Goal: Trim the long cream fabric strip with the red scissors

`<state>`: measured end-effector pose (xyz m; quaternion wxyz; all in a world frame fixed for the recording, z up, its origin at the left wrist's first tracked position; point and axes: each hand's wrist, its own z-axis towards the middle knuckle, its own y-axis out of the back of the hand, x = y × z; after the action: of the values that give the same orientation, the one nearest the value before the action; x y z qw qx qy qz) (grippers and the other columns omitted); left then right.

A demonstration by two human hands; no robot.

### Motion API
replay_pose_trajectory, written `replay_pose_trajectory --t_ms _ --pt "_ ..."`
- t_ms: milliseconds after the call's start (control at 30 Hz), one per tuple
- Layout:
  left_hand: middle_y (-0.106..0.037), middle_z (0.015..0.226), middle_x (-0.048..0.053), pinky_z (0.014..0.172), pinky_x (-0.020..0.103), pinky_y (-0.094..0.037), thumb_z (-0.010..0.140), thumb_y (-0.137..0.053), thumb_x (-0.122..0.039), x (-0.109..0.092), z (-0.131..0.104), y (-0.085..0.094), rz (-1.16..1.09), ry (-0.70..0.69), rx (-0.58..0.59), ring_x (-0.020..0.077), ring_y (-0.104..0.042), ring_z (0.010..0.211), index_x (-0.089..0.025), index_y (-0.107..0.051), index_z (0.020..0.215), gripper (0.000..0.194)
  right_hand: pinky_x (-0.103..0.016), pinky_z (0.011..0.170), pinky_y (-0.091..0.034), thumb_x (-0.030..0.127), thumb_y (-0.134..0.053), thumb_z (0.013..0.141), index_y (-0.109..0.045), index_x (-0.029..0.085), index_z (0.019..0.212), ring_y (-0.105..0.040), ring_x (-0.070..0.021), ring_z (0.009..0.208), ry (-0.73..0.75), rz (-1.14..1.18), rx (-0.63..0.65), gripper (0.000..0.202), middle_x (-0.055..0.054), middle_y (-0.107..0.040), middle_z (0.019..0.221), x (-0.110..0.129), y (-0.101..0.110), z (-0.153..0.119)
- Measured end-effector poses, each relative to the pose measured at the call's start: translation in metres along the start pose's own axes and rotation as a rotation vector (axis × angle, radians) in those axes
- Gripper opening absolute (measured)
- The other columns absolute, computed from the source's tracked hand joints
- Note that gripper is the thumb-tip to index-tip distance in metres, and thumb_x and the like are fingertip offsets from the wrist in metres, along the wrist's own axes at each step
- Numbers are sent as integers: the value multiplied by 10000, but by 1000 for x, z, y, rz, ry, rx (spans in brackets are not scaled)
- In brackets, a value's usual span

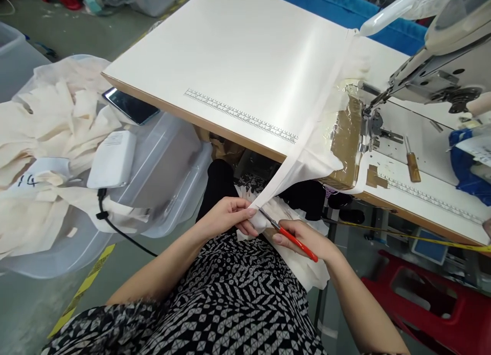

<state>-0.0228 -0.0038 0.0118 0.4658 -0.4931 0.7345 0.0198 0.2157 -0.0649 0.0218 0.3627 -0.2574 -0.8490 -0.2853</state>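
Over my lap, my left hand pinches the end of a long white fabric strip. From there the strip runs up over the table edge to the sewing machine. My right hand is wrapped round red-handled scissors, whose blades point at the strip just beside my left fingertips. Whether the blades are touching the cloth I cannot tell. More pale fabric lies across my lap beneath both hands.
A white worktable with a printed ruler spans the front. An awl lies right of the machine. At left, a clear plastic bin holds cream fabric pieces, a phone and a white corded device. A red stool stands lower right.
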Motion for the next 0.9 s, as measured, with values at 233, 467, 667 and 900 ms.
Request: replay_pose_trajectory --t_ms 233,467,667,900 --pt "-734 666 114 577 241 -541 772 -718 -520 3 3 1 -37 -1 -5 205 -716 618 -111 -648 812 417 -263 513 -242 620 -503 884 -370 206 675 -369 -108 532 -32 -281 -157 482 37 -431 597 4 -6 -4" --pt "-732 658 108 573 239 -538 783 -715 -493 5 4 3 -48 -20 6 200 -712 607 -113 -666 821 385 -267 513 -235 624 -512 877 -378 206 658 -397 -116 530 -32 -335 -234 491 9 -492 615 6 -10 -3" --pt "-726 633 104 554 221 -537 769 -726 -489 5 6 5 -72 -17 22 186 -703 579 -111 -664 795 383 -258 510 -253 631 -511 873 -337 208 626 -392 -115 515 -43 -303 -259 520 13 -470 579 2 -12 -3" --pt "-724 628 107 559 222 -536 771 -728 -468 7 6 6 -79 -11 35 188 -702 576 -118 -645 771 359 -278 523 -195 630 -505 876 -374 214 678 -422 -134 521 -59 -479 -260 479 -11 -537 620 13 -7 2"
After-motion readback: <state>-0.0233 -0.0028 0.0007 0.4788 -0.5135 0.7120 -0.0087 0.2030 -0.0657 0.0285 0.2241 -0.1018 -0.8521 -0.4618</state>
